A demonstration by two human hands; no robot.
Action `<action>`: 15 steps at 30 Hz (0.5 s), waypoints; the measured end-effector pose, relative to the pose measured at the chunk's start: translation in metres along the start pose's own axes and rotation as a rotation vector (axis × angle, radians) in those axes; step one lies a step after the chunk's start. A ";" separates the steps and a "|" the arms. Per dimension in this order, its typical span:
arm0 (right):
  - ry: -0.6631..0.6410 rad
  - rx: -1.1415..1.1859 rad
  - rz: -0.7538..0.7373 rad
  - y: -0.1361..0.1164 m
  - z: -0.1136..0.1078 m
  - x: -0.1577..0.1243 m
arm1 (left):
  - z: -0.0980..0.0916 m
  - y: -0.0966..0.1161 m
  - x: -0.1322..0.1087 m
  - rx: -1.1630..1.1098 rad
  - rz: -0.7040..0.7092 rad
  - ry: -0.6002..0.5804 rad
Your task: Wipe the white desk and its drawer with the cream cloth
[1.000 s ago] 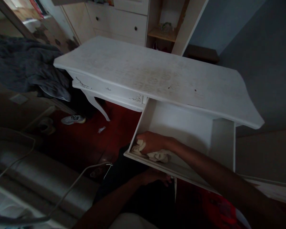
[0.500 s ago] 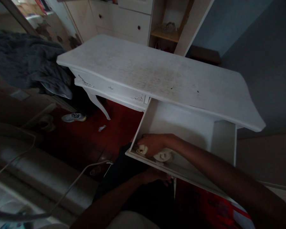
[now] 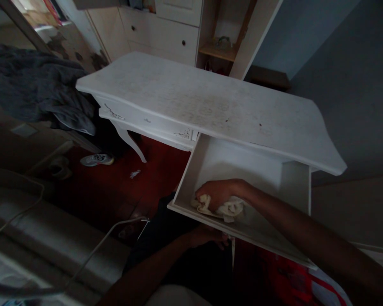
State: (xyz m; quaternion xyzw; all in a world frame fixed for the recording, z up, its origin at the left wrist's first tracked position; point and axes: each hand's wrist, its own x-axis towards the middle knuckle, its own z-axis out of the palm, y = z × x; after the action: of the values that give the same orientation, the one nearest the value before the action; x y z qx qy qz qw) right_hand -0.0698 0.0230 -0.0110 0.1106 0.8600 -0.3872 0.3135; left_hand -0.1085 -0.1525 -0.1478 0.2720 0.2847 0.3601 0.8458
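Note:
A cream cloth, bunched up, lies on the floor of the pulled-out white drawer. My right hand presses down on it with curled fingers, close to the drawer's front left corner. Below the outer face of the drawer front, my left hand is in deep shade over my dark-clothed leg. Its fingers point right, near the drawer front; whether they grip anything is too dark to make out.
The white desk has smudges on its top. A dark grey garment hangs at left above a shoe. A cable crosses the lower left. Behind the desk is a white cabinet; a red-and-white item is under the drawer.
My right hand has slid the cloth a little rightward, away from the drawer's left corner. My left hand stays in place. The view has shifted slightly.

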 end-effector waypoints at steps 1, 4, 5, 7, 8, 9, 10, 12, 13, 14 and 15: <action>-0.010 0.013 0.025 0.005 0.004 -0.006 | 0.000 0.000 0.000 0.001 0.000 -0.002; -0.051 0.043 0.094 0.013 0.013 -0.028 | 0.000 0.000 0.001 0.002 -0.004 -0.006; -0.060 0.048 0.113 0.015 0.016 -0.035 | 0.000 0.000 0.001 0.001 -0.006 -0.005; -0.058 0.044 0.153 0.018 0.022 -0.050 | -0.001 0.000 0.001 0.002 -0.011 -0.005; -0.055 0.041 0.179 0.019 0.024 -0.057 | -0.001 0.000 0.001 0.003 -0.015 -0.004; -0.055 0.041 0.208 0.020 0.027 -0.063 | -0.001 -0.001 0.001 0.004 -0.019 -0.003; -0.060 0.042 0.237 0.022 0.030 -0.069 | -0.001 -0.001 0.001 0.006 -0.023 -0.003; -0.072 0.039 0.284 0.024 0.036 -0.079 | -0.001 -0.002 0.001 0.006 -0.027 0.002; -0.070 0.036 0.301 0.025 0.038 -0.083 | -0.001 -0.003 0.001 0.004 -0.027 0.005; -0.057 0.034 0.313 0.026 0.041 -0.086 | -0.001 -0.003 0.001 0.003 -0.026 0.007; -0.038 0.034 0.320 0.026 0.043 -0.089 | -0.001 -0.003 0.001 0.001 -0.026 0.010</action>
State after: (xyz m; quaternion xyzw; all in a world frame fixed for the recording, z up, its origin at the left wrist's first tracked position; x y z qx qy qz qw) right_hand 0.0305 0.0138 0.0070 0.2441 0.8186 -0.3489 0.3855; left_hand -0.1071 -0.1533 -0.1512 0.2670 0.2926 0.3501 0.8488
